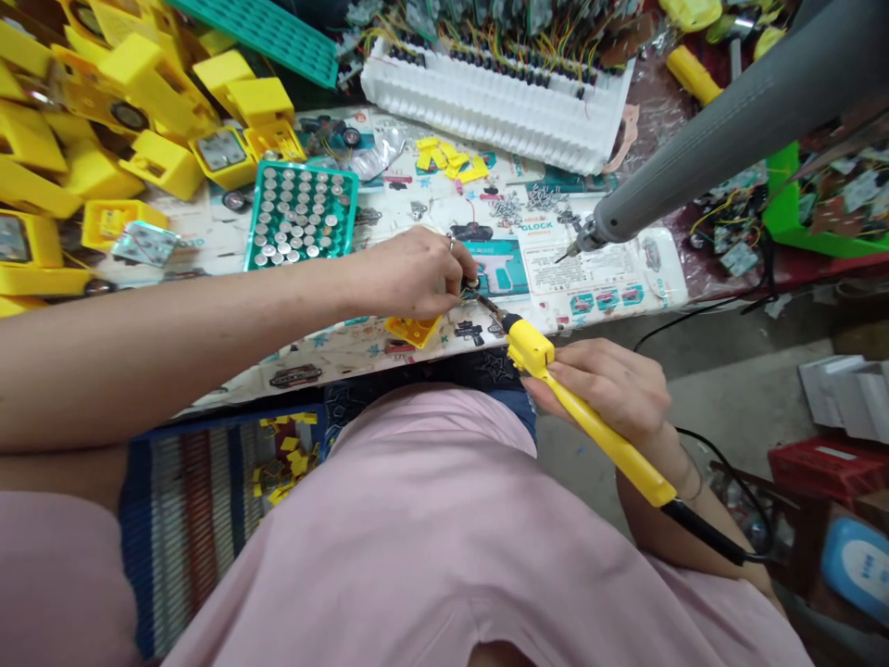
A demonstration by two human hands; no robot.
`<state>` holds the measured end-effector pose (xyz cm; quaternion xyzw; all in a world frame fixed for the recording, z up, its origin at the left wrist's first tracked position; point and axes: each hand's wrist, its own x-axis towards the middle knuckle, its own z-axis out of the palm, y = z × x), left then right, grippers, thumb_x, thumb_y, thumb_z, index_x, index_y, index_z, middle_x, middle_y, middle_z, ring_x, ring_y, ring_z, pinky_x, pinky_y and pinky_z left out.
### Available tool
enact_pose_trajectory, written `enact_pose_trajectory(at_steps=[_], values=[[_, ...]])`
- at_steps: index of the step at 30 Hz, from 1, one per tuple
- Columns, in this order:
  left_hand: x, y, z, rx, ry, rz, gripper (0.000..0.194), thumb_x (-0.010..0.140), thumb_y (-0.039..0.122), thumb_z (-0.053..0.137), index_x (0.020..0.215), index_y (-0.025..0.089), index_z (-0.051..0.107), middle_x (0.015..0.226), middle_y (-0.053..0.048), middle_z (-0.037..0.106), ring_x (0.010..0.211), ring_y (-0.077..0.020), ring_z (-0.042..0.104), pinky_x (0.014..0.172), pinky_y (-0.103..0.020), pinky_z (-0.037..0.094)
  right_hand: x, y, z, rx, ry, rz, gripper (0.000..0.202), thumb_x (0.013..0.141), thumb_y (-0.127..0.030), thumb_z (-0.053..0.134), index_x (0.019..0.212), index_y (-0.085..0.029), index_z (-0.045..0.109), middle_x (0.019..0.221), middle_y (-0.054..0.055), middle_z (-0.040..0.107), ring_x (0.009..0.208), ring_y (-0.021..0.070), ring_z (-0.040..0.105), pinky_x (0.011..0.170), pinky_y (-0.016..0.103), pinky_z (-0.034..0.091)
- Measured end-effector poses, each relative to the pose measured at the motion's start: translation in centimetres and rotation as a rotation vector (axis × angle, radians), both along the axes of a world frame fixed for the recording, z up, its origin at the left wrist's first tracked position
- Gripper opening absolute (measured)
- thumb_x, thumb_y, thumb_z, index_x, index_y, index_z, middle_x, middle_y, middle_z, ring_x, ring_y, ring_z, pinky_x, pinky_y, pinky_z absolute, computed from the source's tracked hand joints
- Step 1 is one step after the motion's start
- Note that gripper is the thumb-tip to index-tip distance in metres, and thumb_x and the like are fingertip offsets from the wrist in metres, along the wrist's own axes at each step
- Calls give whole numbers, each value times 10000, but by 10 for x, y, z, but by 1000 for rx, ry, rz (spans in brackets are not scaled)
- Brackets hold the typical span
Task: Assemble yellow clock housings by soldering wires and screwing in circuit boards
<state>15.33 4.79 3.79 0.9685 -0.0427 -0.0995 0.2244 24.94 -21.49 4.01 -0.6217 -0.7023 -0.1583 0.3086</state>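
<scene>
In my right hand [615, 389] is a yellow soldering iron [590, 421], its black cord trailing back along my forearm. The iron's metal tip points up and left, close to the fingertips of my left hand [417, 273]. Those fingers are closed in a pinch at the table's front edge; a small dark piece with thin wires shows by them, mostly hidden. Just below the left hand lies a yellow plastic casing [415, 330], partly covered by it. A green tray [251, 218] holding several round silver cells sits left of that hand.
Yellow housings [156, 83] pile up at the left. A white ridged foam rack [486, 106] with wired parts stands at the back. From the upper right hangs a grey power screwdriver [667, 157], near loose screws [510, 208]. A green bin [784, 204] of circuit boards is far right.
</scene>
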Motion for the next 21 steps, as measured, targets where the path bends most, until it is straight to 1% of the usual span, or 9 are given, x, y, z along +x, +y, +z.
enact_pose_trajectory(at_steps=[3, 6, 9, 11, 13, 17, 19, 21], values=[[-1, 1, -1, -3, -10, -9, 211, 832, 215, 554, 755, 180, 747, 1207, -25, 749, 992, -185, 711, 987, -306, 511, 1, 1, 2, 25, -36, 4, 246, 801, -204, 800, 928, -176, 591, 741, 31, 722, 640, 136, 662, 626, 247, 593], [-2, -1, -3, 3, -27, 13, 181, 812, 211, 578, 732, 180, 738, 1203, -17, 750, 968, -186, 716, 984, -316, 517, 2, 2, -1, 43, -11, -12, 218, 824, -235, 784, 926, -203, 594, 743, 10, 720, 644, 119, 661, 631, 225, 590], [-2, -1, -5, -4, -44, 15, 185, 814, 231, 580, 725, 178, 734, 1184, -16, 754, 960, -184, 714, 988, -315, 516, 2, 5, -2, 41, -9, -4, 192, 829, -227, 776, 910, -212, 602, 739, 3, 722, 645, 114, 664, 638, 217, 590], [-2, -1, -6, -9, -43, 6, 200, 819, 236, 570, 726, 173, 735, 1182, -25, 754, 964, -185, 713, 991, -313, 514, 1, 7, 0, 48, -18, 19, 178, 826, -213, 774, 888, -200, 608, 714, 10, 715, 629, 120, 664, 624, 218, 587], [-2, -1, -6, -16, -44, 6, 198, 809, 225, 568, 715, 173, 735, 1183, -30, 755, 963, -184, 716, 991, -308, 512, 1, 9, 5, 8, -34, 25, 158, 838, -209, 760, 882, -193, 610, 711, 16, 714, 639, 124, 671, 623, 220, 587], [-1, 1, -7, -28, -57, 39, 173, 768, 200, 577, 684, 184, 728, 1144, -12, 770, 963, -184, 723, 978, -299, 513, 2, 7, 13, -116, -54, 42, 168, 857, -201, 742, 930, -186, 592, 763, 35, 731, 710, 133, 697, 677, 241, 598], [-2, 2, -7, -22, -62, 49, 175, 760, 197, 573, 688, 183, 732, 1138, -13, 773, 959, -183, 724, 961, -293, 516, 2, 7, 14, -126, -58, 55, 173, 857, -192, 742, 935, -181, 587, 775, 45, 736, 715, 135, 700, 681, 249, 598], [-3, 2, -7, -27, -65, 39, 184, 765, 202, 565, 696, 180, 734, 1156, -20, 769, 936, -172, 722, 940, -280, 515, 2, 6, 13, -94, -66, 45, 167, 862, -210, 742, 925, -189, 589, 761, 32, 734, 687, 124, 691, 663, 245, 598]])
